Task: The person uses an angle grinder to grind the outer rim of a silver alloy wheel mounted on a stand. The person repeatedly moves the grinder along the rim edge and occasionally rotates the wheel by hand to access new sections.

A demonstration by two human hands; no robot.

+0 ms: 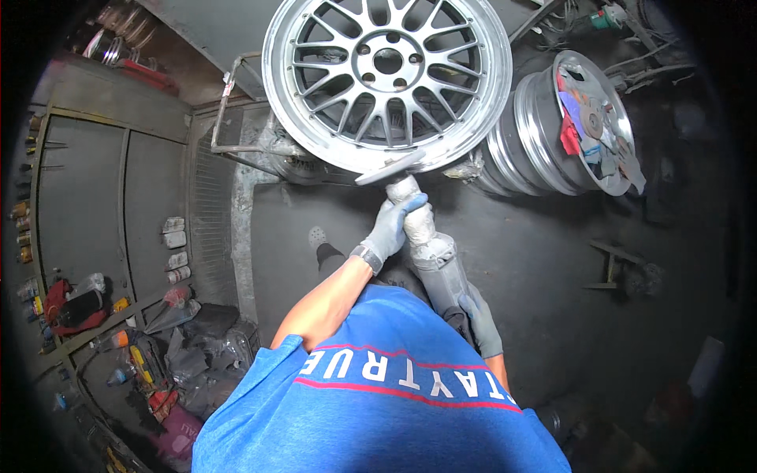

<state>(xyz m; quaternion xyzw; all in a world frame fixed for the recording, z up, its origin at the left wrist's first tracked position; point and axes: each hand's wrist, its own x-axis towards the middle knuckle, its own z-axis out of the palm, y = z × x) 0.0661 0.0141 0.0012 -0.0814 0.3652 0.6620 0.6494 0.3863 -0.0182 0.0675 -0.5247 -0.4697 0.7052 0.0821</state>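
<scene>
A grey angle grinder [438, 268] slants up from my body toward a multi-spoke alloy wheel rim [388, 106]. My left hand [389, 225], in a grey-blue work glove, is wrapped round its pale, wrapped neck just behind the head. My right hand [481, 319], gloved too, grips the rear of the body; some of its fingers are hidden. The grinder's disc [389, 169] is tilted and overlaps the rim's near lip; whether it presses on the metal I cannot tell. Bare polished metal shows on the lip, and the spokes are darker grey.
At the right, more wheel rims [536, 130] lie on their sides, with coloured scraps and discs [587, 122] in the end one. A bent metal frame [225, 118] stands left of the wheel. Shelves at the left hold bottles, bags [189, 359] and a red-and-black item [75, 306].
</scene>
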